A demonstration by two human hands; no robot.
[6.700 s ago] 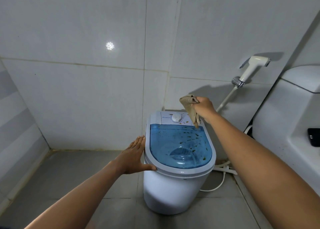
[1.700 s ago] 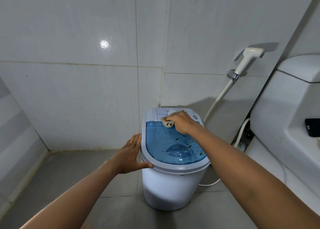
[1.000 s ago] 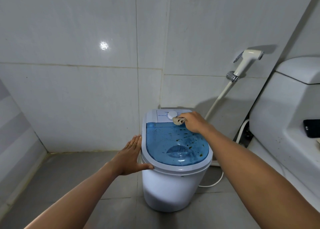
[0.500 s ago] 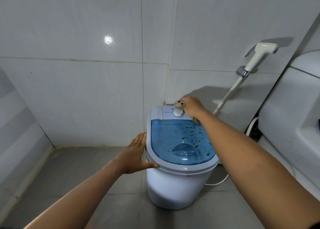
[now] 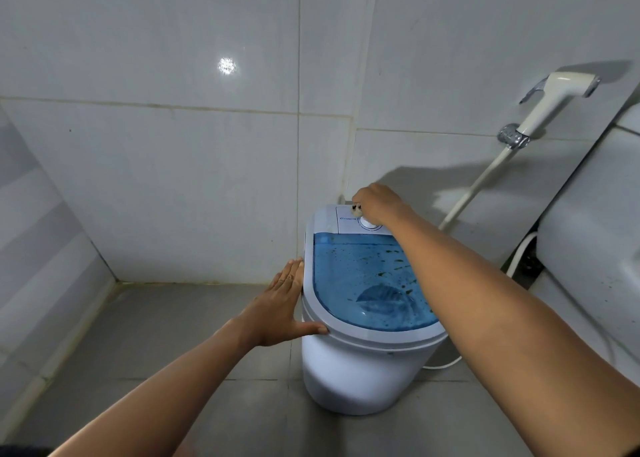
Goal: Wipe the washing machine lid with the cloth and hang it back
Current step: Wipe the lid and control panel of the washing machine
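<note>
Forearms: two bare arms reached in from the bottom edge, the left from the lower left, the right crossing diagonally from the lower right and hiding part of the lid's right side.
Left hand [image 5: 277,309]: flat and spread wide, holding nothing; the fingers lay along the left rim of the washing machine [image 5: 360,370] and the thumb pressed the front-left edge of the lid frame.
Washing machine: a small white tub-shaped unit standing on the grey tiled floor [image 5: 166,321], close to the corner of the walls.
Lid [image 5: 363,280]: translucent blue, shut, set in a white frame; dark green-brown specks and smears were scattered over it, thickest toward the back and right. Through the blue a ridged shape showed low in the drum; what it was could not be told.
Control panel [image 5: 346,219]: a white strip behind the lid with a round dial [image 5: 370,225] partly covered by the right hand.
Right hand [image 5: 377,202]: curled tight at the back edge of the machine, over the dial, closed on the cloth [image 5: 356,208].
Cloth: bunched almost wholly inside the fist; only a small pale, dirty-looking tuft stuck out on the left of the knuckles, above the control panel.
Hose [image 5: 446,363]: a thin white line curved on the floor behind the machine's right side.
Toilet [image 5: 588,235]: white, just to the right of the machine, cut by the frame edge.
Bidet sprayer [image 5: 550,100]: cream, resting tilted in a chrome wall holder, its hose running down toward the machine.
Walls [image 5: 173,179]: large pale tiles, with a bright spot of reflected light high on the left.
</note>
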